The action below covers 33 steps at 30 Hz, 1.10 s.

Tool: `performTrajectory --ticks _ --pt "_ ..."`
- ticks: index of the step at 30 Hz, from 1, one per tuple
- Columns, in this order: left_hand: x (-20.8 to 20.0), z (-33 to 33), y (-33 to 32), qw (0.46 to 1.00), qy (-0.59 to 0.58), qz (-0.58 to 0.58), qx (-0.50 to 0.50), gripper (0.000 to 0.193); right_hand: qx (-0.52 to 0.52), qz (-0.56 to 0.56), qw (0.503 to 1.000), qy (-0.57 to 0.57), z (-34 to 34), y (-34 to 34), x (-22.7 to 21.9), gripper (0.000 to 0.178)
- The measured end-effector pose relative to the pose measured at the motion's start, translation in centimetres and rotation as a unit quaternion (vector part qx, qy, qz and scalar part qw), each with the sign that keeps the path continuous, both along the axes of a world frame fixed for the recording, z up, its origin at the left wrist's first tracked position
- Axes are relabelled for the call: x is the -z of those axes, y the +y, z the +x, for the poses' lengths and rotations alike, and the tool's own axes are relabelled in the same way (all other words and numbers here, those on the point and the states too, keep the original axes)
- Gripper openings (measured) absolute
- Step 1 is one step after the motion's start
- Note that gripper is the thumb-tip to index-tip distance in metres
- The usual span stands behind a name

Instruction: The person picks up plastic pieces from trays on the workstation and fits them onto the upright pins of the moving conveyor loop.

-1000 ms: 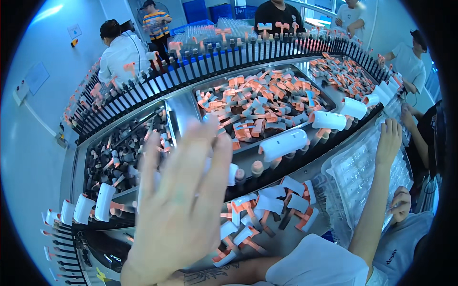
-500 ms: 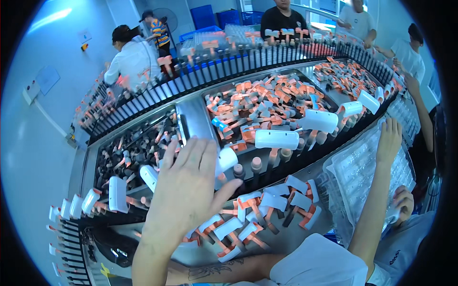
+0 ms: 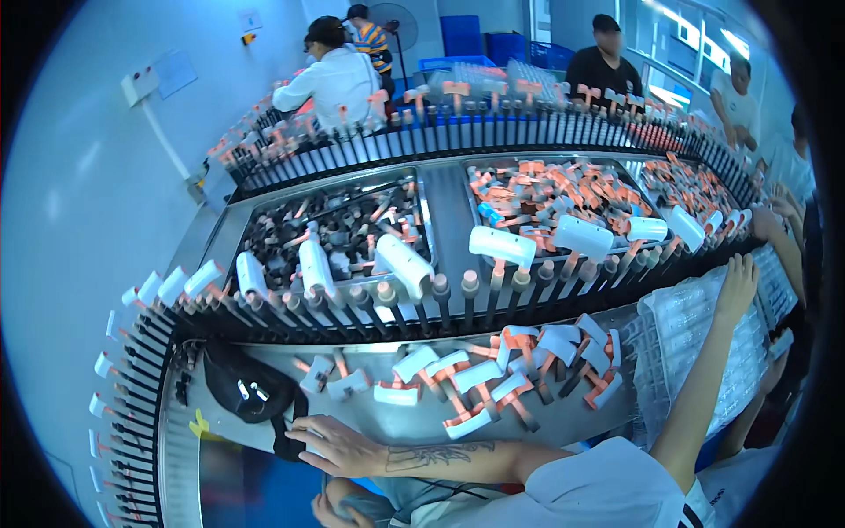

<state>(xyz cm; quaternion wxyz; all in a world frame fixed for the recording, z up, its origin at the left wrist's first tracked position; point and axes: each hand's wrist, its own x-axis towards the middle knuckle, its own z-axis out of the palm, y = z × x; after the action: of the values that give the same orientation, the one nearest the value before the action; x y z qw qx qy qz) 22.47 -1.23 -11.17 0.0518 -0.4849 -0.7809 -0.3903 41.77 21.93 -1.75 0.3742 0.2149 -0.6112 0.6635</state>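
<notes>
My right forearm, with a tattoo, crosses the bottom from the right. At its end my right hand (image 3: 339, 447) is open, fingers stretched left over the strap of a black cloth item (image 3: 242, 387), perhaps a bag. My left hand (image 3: 339, 509) is low by my lap, cut by the lower edge, its visible fingers apart and holding nothing I can see. Ahead of my hands, loose T-shaped pieces (image 3: 475, 374) with orange stems and white curved heads lie piled on a metal ledge (image 3: 352, 352). Beyond them, white curved pieces (image 3: 403, 266) sit on a row of upright black pegs (image 3: 469, 286).
Metal trays hold dark parts (image 3: 334, 229) and orange-grey parts (image 3: 563, 194). The peg line bends round at the left and along the far side. A co-worker's arm (image 3: 704, 352) reaches over clear plastic trays (image 3: 695, 343) at the right. Other people work beyond.
My left hand has withdrawn from the pegs to my lap. My view has swung left, so the trays appear further right. My right hand now shows by the strap.
</notes>
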Motion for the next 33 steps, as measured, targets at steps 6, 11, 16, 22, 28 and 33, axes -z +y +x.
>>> performTrajectory --ticks 6,11,16,22,28,33 --pt "9.1 -3.8 -7.2 0.934 0.103 -0.334 -0.075 0.076 0.489 0.338 0.801 -0.071 -10.1 -4.3 -14.9 0.034" --pt "19.2 -7.0 -7.9 0.903 0.109 -0.385 -0.157 0.086 0.772 0.494 0.342 -0.209 -2.8 8.3 -27.8 0.014" --pt "15.3 -6.5 -4.9 0.888 0.015 -0.427 -0.169 0.09 0.534 0.387 0.445 -0.607 -1.2 17.3 -23.1 0.064" --pt "15.6 -9.9 -4.1 0.856 -0.039 -0.467 -0.219 0.09 0.561 0.346 0.487 -0.573 -1.2 15.1 -32.2 0.074" --pt "16.9 -12.1 -2.3 0.85 -0.088 -0.452 -0.256 0.102 0.504 0.198 0.621 -0.567 0.3 18.5 -23.0 0.072" --pt "17.1 -13.1 -3.7 0.843 -0.123 -0.448 -0.271 0.099 0.533 0.268 0.554 -0.581 0.5 15.6 -33.9 0.079"
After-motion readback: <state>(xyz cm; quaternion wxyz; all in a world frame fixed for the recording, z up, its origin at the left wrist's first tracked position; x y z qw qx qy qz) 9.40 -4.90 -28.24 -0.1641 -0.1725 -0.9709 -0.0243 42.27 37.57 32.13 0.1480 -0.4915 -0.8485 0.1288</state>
